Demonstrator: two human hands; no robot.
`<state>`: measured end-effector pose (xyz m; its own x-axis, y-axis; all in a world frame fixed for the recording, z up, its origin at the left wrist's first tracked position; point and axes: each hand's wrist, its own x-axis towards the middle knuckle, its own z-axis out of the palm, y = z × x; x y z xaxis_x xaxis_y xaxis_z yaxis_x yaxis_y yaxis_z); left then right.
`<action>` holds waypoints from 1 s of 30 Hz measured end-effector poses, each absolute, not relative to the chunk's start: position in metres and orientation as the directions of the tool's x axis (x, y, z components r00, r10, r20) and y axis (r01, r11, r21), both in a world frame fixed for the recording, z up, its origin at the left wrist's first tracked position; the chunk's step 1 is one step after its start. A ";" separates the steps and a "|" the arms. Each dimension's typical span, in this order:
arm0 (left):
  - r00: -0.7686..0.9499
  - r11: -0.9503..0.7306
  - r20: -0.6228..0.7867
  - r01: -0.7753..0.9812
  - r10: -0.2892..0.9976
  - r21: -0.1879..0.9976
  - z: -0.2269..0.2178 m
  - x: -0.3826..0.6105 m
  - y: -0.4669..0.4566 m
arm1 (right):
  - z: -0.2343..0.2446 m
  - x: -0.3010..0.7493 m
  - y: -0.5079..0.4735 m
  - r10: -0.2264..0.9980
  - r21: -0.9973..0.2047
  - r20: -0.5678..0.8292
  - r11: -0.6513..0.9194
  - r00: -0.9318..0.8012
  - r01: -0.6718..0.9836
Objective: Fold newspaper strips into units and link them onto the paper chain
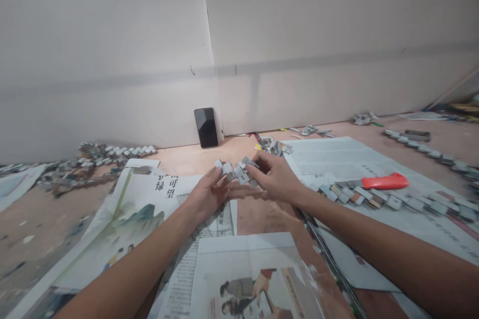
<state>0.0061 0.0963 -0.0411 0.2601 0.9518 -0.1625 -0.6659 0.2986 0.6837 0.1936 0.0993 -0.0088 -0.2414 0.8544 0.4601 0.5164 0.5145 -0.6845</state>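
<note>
Both my hands meet over the middle of the table and pinch a short chain of folded newspaper links [235, 169]. My left hand [208, 195] holds its left end with fingers closed. My right hand [276, 179] grips the right end, fingers curled round it. Beneath them lie spread newspaper sheets [149, 209].
A long folded-paper chain [377, 195] runs along the right, with a red utility knife [385, 182] on it. Another chain [93, 157] heaps at the back left. A black phone [206, 127] leans on the white wall board [112, 60]. A dark metal ruler [325, 254] lies diagonally.
</note>
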 end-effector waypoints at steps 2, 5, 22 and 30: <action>0.260 0.290 -0.149 -0.676 0.954 0.677 -0.042 0.005 0.096 | -0.005 0.193 0.097 0.860 -0.712 0.447 0.509 -0.247 0.483; 0.267 0.307 -0.165 -0.679 0.950 0.667 -0.041 0.004 0.095 | 0.003 0.191 0.090 0.853 -0.731 0.430 0.521 -0.295 0.440; 0.473 0.450 -0.140 -0.645 0.870 0.618 -0.032 0.008 0.085 | 0.007 0.184 0.084 0.835 -0.693 0.354 0.537 -0.422 0.481; 0.379 0.370 -0.160 -0.585 0.911 0.721 -0.037 0.014 0.084 | 0.004 0.186 0.086 0.815 -0.686 0.312 0.549 -0.489 0.477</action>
